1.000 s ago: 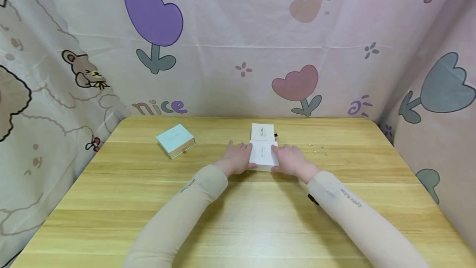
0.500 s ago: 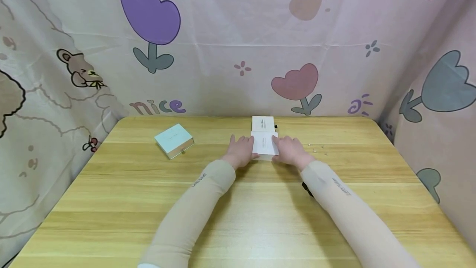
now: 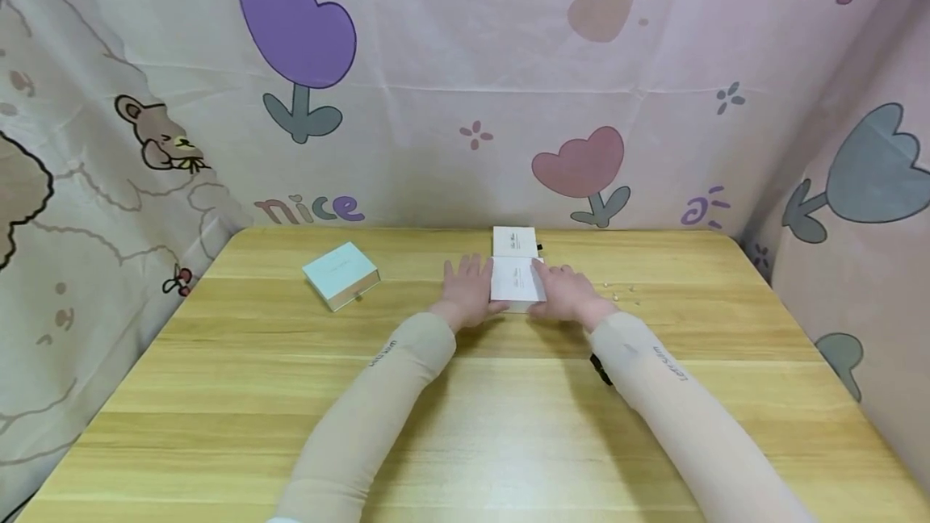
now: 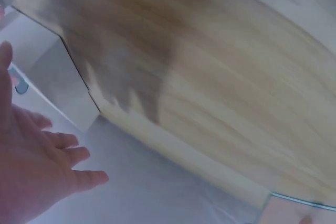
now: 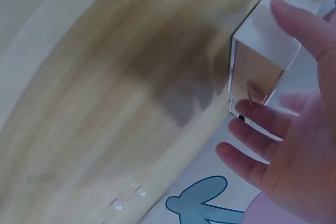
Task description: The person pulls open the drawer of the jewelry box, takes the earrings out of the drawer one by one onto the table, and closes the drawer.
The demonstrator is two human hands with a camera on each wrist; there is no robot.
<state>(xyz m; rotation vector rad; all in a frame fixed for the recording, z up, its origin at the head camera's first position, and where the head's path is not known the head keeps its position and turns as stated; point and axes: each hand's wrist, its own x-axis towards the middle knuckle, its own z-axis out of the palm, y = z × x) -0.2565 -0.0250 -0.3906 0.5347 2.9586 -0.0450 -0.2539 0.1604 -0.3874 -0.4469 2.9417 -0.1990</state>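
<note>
Two white boxes with small print stand end to end near the table's back edge. My left hand (image 3: 467, 294) lies along the left side of the near white box (image 3: 517, 279), its fingers straight and spread. On the other side is my right hand (image 3: 568, 294), its index fingertip at the box's top right edge and its thumb by the near corner. The right wrist view shows these fingers (image 5: 257, 140) loosely extended beside the box's brown side face (image 5: 254, 72), which has a small pull tab. Behind sits the far white box (image 3: 514, 241), with a black tab on its right.
A pale blue box (image 3: 341, 274) with a tan side lies angled at the back left. Several tiny shiny pieces (image 3: 616, 297) are scattered right of my right hand. A patterned cloth (image 3: 436, 39) hangs behind the wooden table (image 3: 494, 442).
Both white boxes have slid away from me, up to the back edge, with my hands moving along. My left fingers have spread since half a second ago.
</note>
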